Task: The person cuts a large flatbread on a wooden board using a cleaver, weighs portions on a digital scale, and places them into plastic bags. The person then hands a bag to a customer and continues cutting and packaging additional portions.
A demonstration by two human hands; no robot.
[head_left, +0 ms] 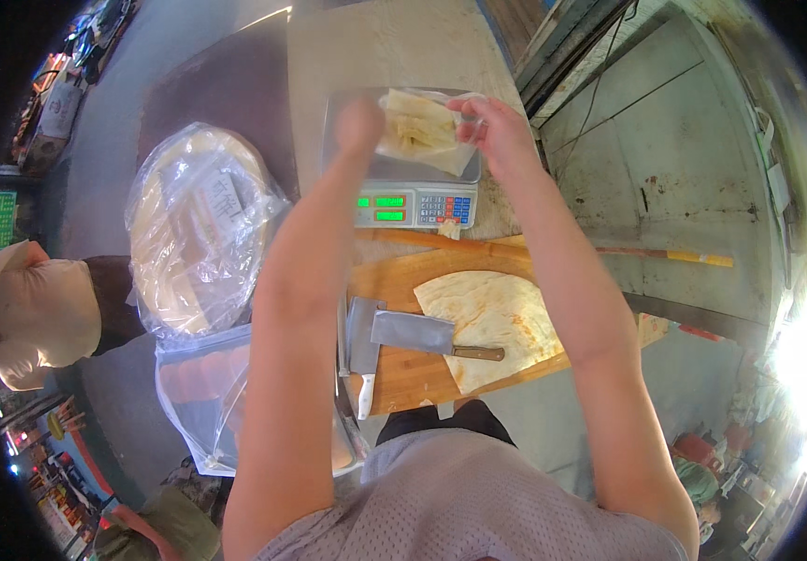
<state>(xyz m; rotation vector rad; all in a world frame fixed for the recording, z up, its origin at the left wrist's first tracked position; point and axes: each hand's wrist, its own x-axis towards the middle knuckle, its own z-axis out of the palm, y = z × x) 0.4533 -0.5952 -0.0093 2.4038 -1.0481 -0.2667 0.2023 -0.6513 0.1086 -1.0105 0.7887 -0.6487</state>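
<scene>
Folded pieces of flatbread (421,133) lie in a clear plastic bag over the metal pan of a digital price scale (414,205). My right hand (480,130) grips the bag's right edge between thumb and fingers. My left hand (361,125) is motion-blurred at the bag's left side, and its fingers cannot be made out. Nearer me, a large piece of flatbread (491,326) rests on a wooden cutting board (403,379). A cleaver with a wooden handle (414,333) lies partly on that bread and across a white-handled cleaver (365,350).
Stacked round flatbreads in clear plastic (200,231) stand to the left, above a plastic-covered tray (200,393). A wooden rolling pin (473,245) lies between scale and board. People (42,312) are at the far left and lower left. A metal panel (662,161) stands at right.
</scene>
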